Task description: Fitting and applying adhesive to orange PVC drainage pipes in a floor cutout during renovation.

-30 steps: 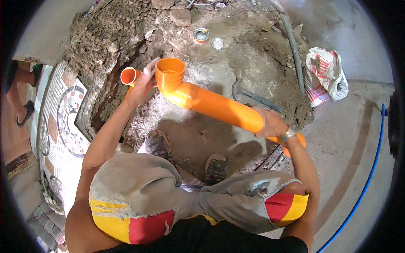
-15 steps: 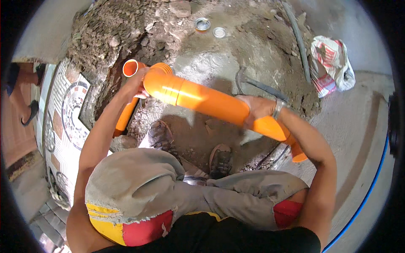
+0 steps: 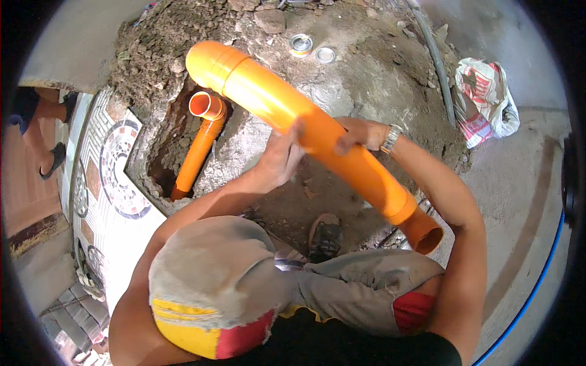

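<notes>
A long orange pipe (image 3: 262,85) with an elbow at its far left end is held up slantwise in front of me. Its open near end (image 3: 427,238) points down to the right. My left hand (image 3: 282,155) grips the pipe's left side near the middle, fingers partly hidden. From above and to the right, my right hand (image 3: 361,133), wearing a wristwatch, is closed on the same pipe. Below the elbow, a thinner orange pipe (image 3: 196,155) rises from the dug hole (image 3: 163,168), its open socket (image 3: 204,105) facing up, apart from the held pipe.
An opened tin (image 3: 300,45) and its lid (image 3: 325,55) lie on the far ground. Loose soil and rubble (image 3: 152,55) surround the hole. Patterned tiles (image 3: 119,161) border it on the left. A torn sack (image 3: 486,100), grey conduit (image 3: 434,58) and blue hose (image 3: 537,287) are at right. Another person's foot (image 3: 55,160) shows at left.
The held pipe's elbow end has swung up and away, off the thinner pipe's socket, which now shows uncovered. My left hand has shifted from the elbow to the pipe's middle.
</notes>
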`<state>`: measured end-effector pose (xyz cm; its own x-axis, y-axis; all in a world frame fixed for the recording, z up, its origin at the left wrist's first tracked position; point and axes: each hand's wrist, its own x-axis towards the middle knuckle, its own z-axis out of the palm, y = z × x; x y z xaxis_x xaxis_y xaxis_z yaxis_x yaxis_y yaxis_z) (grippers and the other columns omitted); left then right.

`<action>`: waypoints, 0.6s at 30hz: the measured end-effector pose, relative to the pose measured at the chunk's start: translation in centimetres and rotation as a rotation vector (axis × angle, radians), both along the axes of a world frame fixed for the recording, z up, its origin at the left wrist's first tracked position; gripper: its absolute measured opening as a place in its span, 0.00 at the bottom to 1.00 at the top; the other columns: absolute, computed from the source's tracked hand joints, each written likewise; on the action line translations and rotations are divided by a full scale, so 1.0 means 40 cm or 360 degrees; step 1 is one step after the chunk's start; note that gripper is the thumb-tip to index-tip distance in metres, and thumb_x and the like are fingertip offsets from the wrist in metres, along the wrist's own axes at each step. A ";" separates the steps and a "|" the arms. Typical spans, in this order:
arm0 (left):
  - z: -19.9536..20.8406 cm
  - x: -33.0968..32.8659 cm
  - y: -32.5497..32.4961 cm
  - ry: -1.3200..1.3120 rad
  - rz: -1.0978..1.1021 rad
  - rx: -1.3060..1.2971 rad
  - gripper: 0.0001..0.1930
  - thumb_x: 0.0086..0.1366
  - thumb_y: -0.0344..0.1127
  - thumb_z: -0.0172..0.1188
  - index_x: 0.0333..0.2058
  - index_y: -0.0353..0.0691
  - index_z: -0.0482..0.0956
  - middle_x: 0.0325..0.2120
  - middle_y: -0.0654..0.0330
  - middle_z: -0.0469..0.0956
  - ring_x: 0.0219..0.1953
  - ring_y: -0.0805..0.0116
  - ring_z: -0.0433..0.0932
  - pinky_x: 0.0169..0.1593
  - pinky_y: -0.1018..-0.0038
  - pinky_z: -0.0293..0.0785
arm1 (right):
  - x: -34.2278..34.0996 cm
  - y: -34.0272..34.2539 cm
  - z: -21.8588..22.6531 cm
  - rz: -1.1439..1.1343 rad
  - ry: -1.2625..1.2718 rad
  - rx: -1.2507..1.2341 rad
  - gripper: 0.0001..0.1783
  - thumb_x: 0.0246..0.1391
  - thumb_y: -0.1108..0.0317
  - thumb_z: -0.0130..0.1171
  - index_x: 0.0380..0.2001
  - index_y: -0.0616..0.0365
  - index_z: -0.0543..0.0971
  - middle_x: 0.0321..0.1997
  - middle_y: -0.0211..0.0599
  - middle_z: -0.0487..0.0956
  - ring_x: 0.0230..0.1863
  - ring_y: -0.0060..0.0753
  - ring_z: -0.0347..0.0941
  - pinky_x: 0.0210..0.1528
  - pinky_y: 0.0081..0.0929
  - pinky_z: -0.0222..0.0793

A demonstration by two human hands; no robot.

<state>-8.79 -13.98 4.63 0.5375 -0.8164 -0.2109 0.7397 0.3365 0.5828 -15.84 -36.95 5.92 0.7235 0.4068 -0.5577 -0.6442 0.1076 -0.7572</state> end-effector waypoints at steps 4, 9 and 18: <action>0.018 0.120 -0.050 0.0317 0.0325 0.0169 0.26 0.67 0.45 0.63 0.55 0.35 0.68 0.51 0.51 0.76 0.53 0.55 0.76 0.61 0.58 0.73 | 0.095 -0.034 0.148 0.0609 -0.0266 -0.0996 0.35 0.55 0.44 0.67 0.56 0.62 0.77 0.47 0.41 0.82 0.47 0.31 0.78 0.50 0.33 0.75; 0.081 0.314 0.013 0.0059 0.0478 0.0338 0.25 0.63 0.46 0.65 0.52 0.36 0.71 0.43 0.52 0.78 0.47 0.55 0.79 0.58 0.56 0.76 | -0.181 -0.160 0.366 0.0302 -0.0458 -0.1528 0.50 0.48 0.33 0.69 0.64 0.59 0.71 0.59 0.51 0.76 0.58 0.46 0.74 0.63 0.41 0.68; 0.035 0.309 0.023 0.0248 0.0830 0.0175 0.27 0.61 0.47 0.69 0.54 0.41 0.71 0.48 0.56 0.77 0.53 0.54 0.75 0.64 0.55 0.71 | -0.316 -0.143 0.181 -0.0862 -0.0470 -0.1384 0.59 0.41 0.45 0.80 0.69 0.66 0.62 0.63 0.51 0.73 0.64 0.44 0.71 0.67 0.38 0.66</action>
<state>3.56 -13.07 6.03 0.8204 -0.4188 -0.3894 0.5715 0.6246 0.5323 -28.48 -42.67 13.16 0.8425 -0.4632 -0.2749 -0.4512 -0.3282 -0.8299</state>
